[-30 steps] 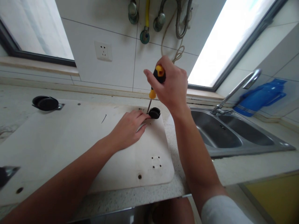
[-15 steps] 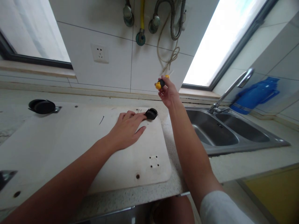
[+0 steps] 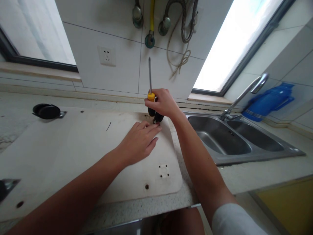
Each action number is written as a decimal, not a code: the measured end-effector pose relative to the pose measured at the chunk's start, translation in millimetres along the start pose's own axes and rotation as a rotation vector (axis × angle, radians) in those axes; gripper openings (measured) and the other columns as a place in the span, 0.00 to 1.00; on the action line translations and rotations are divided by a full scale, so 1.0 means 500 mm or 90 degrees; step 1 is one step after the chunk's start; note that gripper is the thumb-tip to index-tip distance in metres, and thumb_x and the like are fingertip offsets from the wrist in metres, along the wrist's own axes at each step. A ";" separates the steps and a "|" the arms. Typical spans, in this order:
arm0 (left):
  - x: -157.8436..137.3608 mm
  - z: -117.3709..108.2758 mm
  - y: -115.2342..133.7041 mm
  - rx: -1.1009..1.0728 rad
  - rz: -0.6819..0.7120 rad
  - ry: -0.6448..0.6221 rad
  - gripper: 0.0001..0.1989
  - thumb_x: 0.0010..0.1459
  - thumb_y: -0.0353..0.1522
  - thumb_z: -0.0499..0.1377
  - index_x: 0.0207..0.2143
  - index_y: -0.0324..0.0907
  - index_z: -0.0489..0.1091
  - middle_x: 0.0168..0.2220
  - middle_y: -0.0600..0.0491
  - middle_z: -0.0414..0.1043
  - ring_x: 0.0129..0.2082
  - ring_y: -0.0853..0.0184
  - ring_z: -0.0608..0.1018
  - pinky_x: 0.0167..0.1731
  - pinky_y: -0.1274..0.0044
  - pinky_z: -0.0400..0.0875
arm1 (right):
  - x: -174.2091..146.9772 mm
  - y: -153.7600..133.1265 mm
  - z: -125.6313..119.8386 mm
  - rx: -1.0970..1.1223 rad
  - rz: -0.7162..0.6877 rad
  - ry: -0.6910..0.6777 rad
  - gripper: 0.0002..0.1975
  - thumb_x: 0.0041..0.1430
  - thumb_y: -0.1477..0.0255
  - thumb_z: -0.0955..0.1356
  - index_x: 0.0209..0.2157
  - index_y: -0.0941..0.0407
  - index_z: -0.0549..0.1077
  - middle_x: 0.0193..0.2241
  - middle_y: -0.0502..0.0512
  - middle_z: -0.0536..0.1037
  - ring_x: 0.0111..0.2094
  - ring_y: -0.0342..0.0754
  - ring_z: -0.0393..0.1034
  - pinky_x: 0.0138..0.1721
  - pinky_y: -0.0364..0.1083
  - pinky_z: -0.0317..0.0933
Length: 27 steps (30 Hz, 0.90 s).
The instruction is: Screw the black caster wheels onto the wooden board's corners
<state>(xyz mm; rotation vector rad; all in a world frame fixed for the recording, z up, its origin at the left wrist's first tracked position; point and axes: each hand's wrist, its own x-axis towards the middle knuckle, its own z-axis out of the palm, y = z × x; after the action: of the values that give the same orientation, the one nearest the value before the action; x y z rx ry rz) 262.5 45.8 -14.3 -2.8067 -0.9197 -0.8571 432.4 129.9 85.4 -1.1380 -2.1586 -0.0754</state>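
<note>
My right hand [image 3: 161, 101] is closed around the handle of a screwdriver [image 3: 150, 76] with a yellow-and-black grip. The screwdriver's metal shaft points up toward the wall, and its handle end is close to a black caster wheel [image 3: 159, 117]. That caster is at the far right corner of a white board [image 3: 117, 176] lying on the counter. Palm down on the board, my left hand [image 3: 139, 140] has its fingers stretched out, with the fingertips against the caster's base. Whether the screwdriver's handle touches the caster is hard to make out.
Another black caster [image 3: 47, 111] sits at the board's far left corner, and part of a third [image 3: 8, 187] shows at the left edge. To the right are a steel double sink [image 3: 220, 133], a faucet [image 3: 244, 94] and a blue thermos [image 3: 269, 101]. Pipes and a looped cord [image 3: 182, 60] hang on the wall.
My right hand has come left and down with the screwdriver, from near the wall to beside the caster. The screwdriver's shaft now points upward. My left hand stays by the caster.
</note>
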 end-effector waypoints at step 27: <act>0.008 -0.003 -0.005 -0.018 -0.030 -0.006 0.16 0.73 0.31 0.58 0.59 0.40 0.77 0.56 0.42 0.84 0.55 0.47 0.80 0.53 0.54 0.74 | -0.026 -0.071 -0.051 0.206 0.180 0.215 0.19 0.68 0.55 0.68 0.27 0.50 0.65 0.24 0.49 0.69 0.29 0.48 0.63 0.36 0.49 0.60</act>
<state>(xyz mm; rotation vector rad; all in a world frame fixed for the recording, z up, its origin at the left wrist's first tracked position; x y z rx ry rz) 263.3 49.5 -11.0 -2.8255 -0.9877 -0.8700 424.9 90.1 105.8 -1.1342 -1.6291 0.1884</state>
